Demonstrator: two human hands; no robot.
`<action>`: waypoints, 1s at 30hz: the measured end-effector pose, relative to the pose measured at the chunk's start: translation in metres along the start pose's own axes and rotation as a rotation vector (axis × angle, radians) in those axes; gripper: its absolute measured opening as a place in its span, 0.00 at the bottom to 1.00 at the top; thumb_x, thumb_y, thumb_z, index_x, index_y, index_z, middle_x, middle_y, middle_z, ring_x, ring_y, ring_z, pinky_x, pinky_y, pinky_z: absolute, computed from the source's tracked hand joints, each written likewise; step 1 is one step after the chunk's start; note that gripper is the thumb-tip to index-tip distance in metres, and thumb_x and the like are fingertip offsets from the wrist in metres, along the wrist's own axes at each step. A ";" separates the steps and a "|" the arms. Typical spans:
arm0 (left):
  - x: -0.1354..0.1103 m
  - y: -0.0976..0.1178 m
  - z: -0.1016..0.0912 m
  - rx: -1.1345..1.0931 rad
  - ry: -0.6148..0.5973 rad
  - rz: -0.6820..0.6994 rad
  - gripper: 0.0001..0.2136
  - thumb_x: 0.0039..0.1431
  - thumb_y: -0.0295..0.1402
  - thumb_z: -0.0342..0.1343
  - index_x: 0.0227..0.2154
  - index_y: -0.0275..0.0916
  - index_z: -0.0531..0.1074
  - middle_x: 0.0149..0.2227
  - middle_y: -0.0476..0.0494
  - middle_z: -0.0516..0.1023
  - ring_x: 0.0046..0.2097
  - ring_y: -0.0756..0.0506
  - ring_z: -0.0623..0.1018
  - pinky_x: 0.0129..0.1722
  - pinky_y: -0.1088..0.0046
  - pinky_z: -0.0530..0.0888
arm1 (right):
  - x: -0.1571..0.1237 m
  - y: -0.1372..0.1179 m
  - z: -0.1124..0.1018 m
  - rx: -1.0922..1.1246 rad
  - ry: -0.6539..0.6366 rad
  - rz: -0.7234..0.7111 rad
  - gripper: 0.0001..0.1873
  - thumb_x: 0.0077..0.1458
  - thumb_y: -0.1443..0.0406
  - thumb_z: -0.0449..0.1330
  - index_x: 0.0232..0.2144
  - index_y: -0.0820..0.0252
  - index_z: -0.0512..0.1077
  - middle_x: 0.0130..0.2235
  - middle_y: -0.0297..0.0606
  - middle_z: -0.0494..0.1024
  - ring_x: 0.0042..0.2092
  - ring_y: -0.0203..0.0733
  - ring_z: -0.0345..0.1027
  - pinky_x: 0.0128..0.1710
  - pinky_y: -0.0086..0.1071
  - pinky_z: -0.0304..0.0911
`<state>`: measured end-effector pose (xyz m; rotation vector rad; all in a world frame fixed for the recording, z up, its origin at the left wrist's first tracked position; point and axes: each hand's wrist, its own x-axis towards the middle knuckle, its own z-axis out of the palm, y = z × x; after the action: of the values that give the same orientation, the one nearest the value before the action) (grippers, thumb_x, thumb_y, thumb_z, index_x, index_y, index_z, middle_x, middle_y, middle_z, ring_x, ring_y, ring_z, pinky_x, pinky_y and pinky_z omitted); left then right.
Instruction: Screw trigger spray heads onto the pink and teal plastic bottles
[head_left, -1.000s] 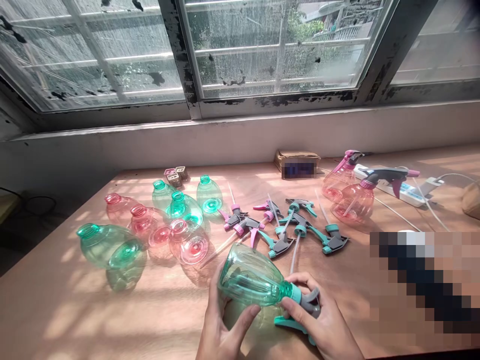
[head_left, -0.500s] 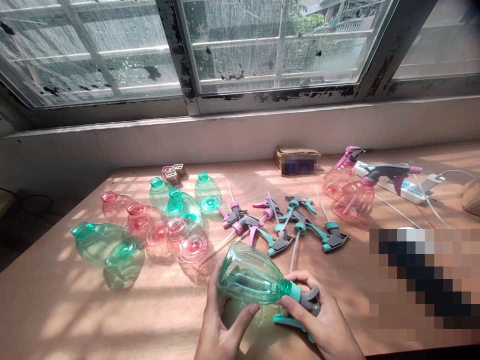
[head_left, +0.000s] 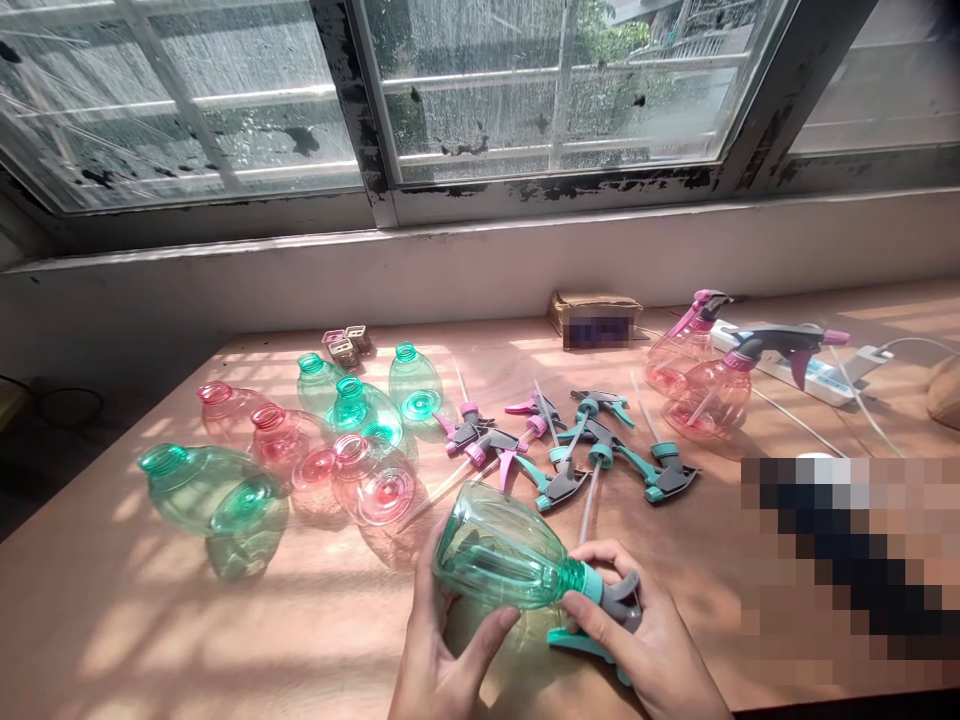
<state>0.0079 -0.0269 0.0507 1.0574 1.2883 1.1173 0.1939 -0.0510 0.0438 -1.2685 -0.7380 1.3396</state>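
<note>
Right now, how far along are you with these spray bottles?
Done: two pink spray bottles already have trigger heads on. In hand: a green bottle in the left hand, its teal-and-grey trigger head at the neck under the right hand; tightness can't be seen. Left: loose green and pink bottles and loose trigger heads on the wooden table.

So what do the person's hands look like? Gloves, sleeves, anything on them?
The left hand and right hand are both bare, with slim fingers and short nails. No gloves, rings, watch or sleeve show in view.
</note>
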 end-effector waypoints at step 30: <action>0.008 -0.016 -0.005 0.017 0.041 0.128 0.38 0.50 0.44 0.74 0.65 0.53 0.67 0.70 0.45 0.69 0.71 0.33 0.66 0.72 0.56 0.61 | 0.002 0.007 -0.006 0.043 -0.051 -0.033 0.26 0.50 0.48 0.76 0.41 0.58 0.75 0.24 0.29 0.78 0.28 0.37 0.70 0.31 0.31 0.67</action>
<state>0.0027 -0.0218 0.0339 1.1479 1.2790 1.2320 0.1977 -0.0519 0.0358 -1.1877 -0.7581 1.3585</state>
